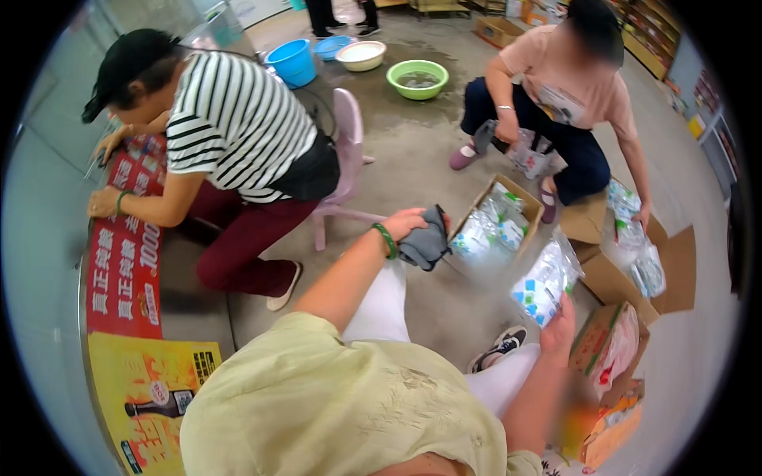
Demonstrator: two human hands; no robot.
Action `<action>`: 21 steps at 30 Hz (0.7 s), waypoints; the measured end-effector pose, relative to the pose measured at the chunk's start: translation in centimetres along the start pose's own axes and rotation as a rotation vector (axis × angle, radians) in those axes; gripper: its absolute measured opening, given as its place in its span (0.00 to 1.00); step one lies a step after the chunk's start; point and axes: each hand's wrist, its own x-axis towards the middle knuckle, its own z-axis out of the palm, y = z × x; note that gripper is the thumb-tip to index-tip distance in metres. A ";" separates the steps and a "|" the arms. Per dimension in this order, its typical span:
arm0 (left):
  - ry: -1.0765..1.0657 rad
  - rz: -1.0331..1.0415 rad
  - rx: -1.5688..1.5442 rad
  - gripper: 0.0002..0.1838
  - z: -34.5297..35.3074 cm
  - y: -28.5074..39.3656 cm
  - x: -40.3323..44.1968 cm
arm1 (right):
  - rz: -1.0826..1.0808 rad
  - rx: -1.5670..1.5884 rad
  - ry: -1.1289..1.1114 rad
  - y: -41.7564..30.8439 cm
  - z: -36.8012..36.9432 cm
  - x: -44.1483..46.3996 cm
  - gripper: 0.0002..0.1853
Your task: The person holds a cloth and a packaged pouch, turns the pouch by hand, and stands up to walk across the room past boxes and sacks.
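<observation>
My left hand [409,225], with a green bangle at its wrist, is closed around a dark grey cloth [425,239] above my knee. On the right, my right hand [560,321] grips the lower edge of a clear plastic packet [546,278] with blue and green squares printed on white. What the packet contains I cannot make out. Just beyond my hands stands an open cardboard box [502,214] filled with similar packets. A larger open carton [675,266] beside it holds more of them.
A person in pink [556,87] crouches opposite, one hand in the larger carton. At left, a person in stripes [246,119] leans over a red-covered table [127,246], seated on a pink chair [348,151]. A green basin [417,79] and a blue bucket [292,63] stand behind on wet floor.
</observation>
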 end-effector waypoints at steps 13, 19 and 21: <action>-0.024 0.004 -0.006 0.22 -1.7 -1.7 1.4 | 0.027 -0.052 0.051 0.0 -0.5 0.1 0.17; -0.020 0.027 0.001 0.22 -3.0 -2.9 2.8 | 0.018 -0.047 -0.023 0.3 -1.6 0.9 0.16; -0.005 0.024 0.003 0.21 -1.1 -1.5 1.1 | 0.030 -0.039 -0.007 0.2 -1.3 0.6 0.16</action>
